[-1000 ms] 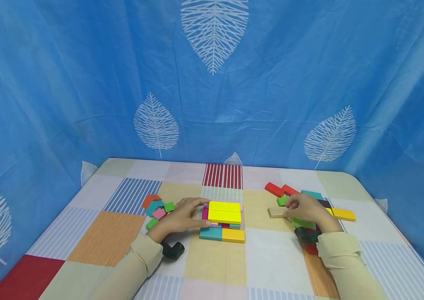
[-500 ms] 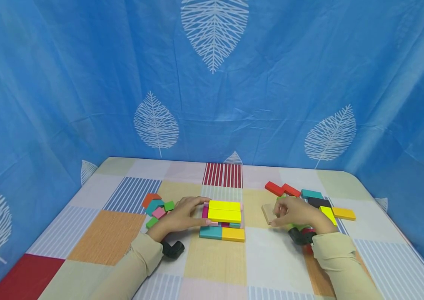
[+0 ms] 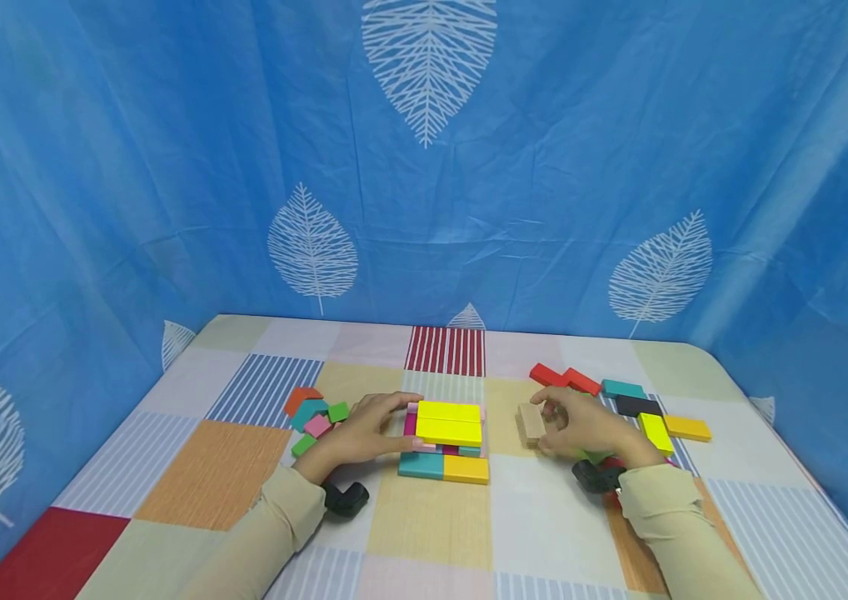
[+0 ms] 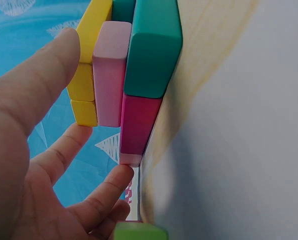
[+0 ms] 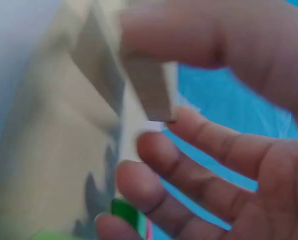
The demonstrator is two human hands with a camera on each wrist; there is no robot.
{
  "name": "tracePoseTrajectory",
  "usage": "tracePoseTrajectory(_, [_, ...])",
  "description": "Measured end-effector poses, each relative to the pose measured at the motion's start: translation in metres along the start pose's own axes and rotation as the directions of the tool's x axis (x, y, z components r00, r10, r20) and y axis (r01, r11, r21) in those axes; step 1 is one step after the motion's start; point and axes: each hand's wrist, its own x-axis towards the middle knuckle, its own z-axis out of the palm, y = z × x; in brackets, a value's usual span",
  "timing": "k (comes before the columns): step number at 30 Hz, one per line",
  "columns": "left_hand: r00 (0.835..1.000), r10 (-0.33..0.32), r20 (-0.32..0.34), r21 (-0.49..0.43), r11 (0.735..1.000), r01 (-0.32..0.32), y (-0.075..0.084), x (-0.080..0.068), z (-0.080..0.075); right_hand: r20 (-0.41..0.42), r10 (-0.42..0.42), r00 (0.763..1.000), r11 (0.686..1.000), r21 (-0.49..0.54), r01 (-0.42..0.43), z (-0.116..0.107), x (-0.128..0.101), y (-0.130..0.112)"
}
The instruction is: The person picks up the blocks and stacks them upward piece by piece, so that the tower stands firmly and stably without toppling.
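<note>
In the head view, my left hand spans the left end of a low stack of colored blocks, with yellow blocks on top. Its thumb lies against the near side and the index fingertip meets the far side. From the left wrist, a middle fingertip touches the magenta block in the lower layer, beside a teal block. My right hand pinches a plain wooden block between thumb and fingers, to the right of the stack. The right wrist view is blurred around this wooden block.
Small loose blocks, with a pink one among them, lie left of my left hand. Around and behind my right hand are more loose blocks, such as a black one and an orange-yellow one. A blue curtain surrounds the checked tablecloth.
My right hand has moved left toward the stack from the loose pile, bringing the wooden block along and turning it from sideways to lengthwise. The left hand has stayed at the stack.
</note>
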Motion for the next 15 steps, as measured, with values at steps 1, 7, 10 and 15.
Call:
tracePoseTrajectory(1, [1.0,0.002,0.0,-0.002,1.0,-0.002,0.0,0.0,0.0,-0.023,-0.011,1.0,1.0,-0.004,0.011,0.0,0.001,-0.003])
tracePoseTrajectory(7, [1.0,0.02,0.008,-0.01,1.0,-0.02,-0.002,0.001,0.0,-0.166,-0.157,0.973,0.987,-0.007,0.158,0.009,0.005,-0.023])
tracePoseTrajectory(10, [1.0,0.016,0.014,-0.013,1.0,-0.016,-0.002,0.001,-0.001,-0.201,-0.168,0.965,0.985,-0.004,0.17,0.018,0.009,-0.035])
tracePoseTrajectory(15, [1.0,0.002,0.011,-0.011,1.0,-0.002,-0.001,0.0,-0.001,-0.204,-0.165,0.965,0.986,-0.003,0.168,0.036,0.017,-0.052])
